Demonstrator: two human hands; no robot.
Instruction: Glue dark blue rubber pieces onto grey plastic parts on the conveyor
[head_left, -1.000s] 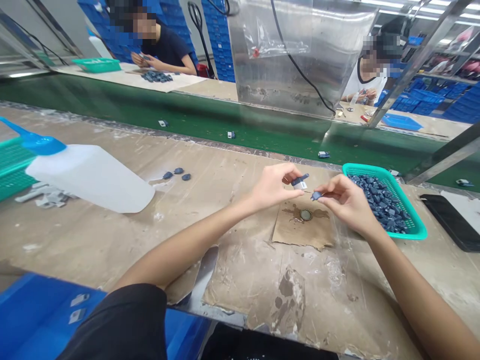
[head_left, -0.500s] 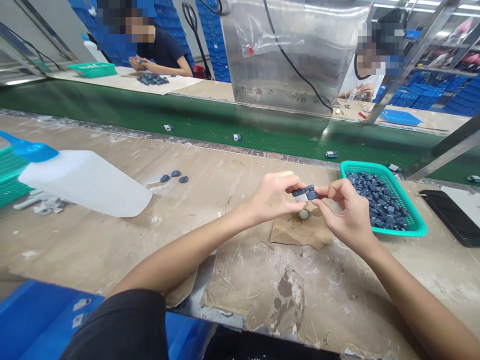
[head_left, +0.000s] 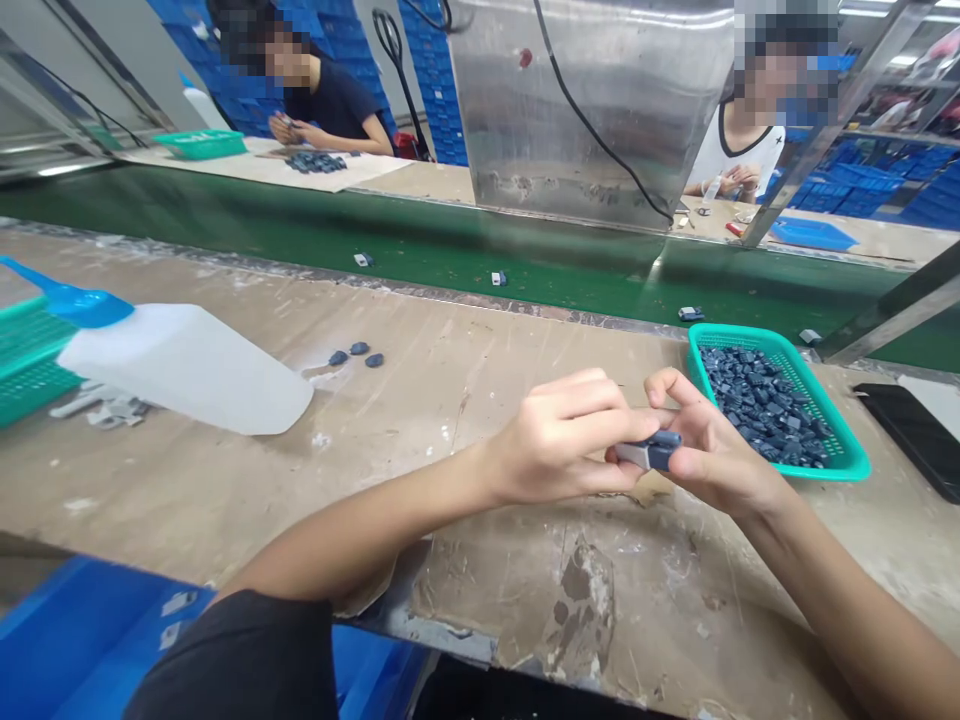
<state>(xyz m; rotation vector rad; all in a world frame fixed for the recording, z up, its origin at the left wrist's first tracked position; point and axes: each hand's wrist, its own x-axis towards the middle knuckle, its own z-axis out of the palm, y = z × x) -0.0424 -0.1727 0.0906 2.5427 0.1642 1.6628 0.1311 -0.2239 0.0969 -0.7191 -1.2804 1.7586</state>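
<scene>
left hand (head_left: 562, 440) lowered with piece (head_left: 643, 456), right hand (head_left: 721, 458) touching, basket rim (head_left: 851, 460) near

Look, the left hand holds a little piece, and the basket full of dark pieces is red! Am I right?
Not red: the head view shows the basket of dark pieces is green. The left hand does hold a little piece.
</scene>
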